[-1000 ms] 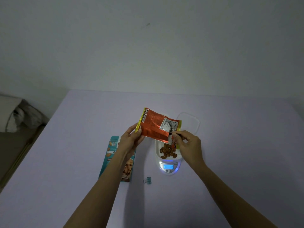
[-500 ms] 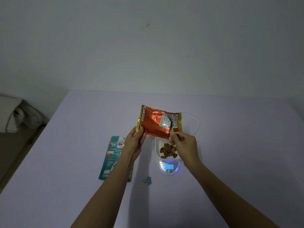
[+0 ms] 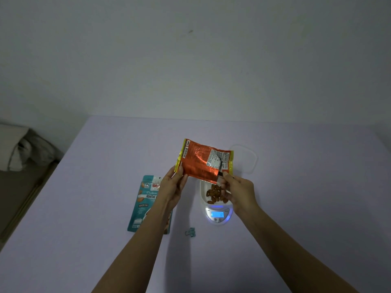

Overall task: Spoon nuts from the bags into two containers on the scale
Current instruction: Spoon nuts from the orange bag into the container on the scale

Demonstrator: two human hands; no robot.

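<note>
lilac table [image 3: 296,208], dim room | 1 binder clip [image 3: 190,232] at 7 o'clock of 1 lit scale [image 3: 219,215] | 1 teal bag [image 3: 146,204] flat at 9 | 1 white container [image 3: 202,192] of nuts [image 3: 215,194] on scale | left hand [image 3: 174,187] pinches 1 orange bag [image 3: 201,162] at its 7 o'clock corner; right hand [image 3: 239,189] pinches thin dark handle [image 3: 220,172] at its 5 | 1 clear lid [image 3: 247,159] at 1 | bare wall [image 3: 190,60]; bedding [image 3: 19,149] far 9

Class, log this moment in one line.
left hand: holds orange foil bag | right hand: pinches thin dark utensil at bag's lower edge | white plastic container: brown nuts, on digital scale
</note>
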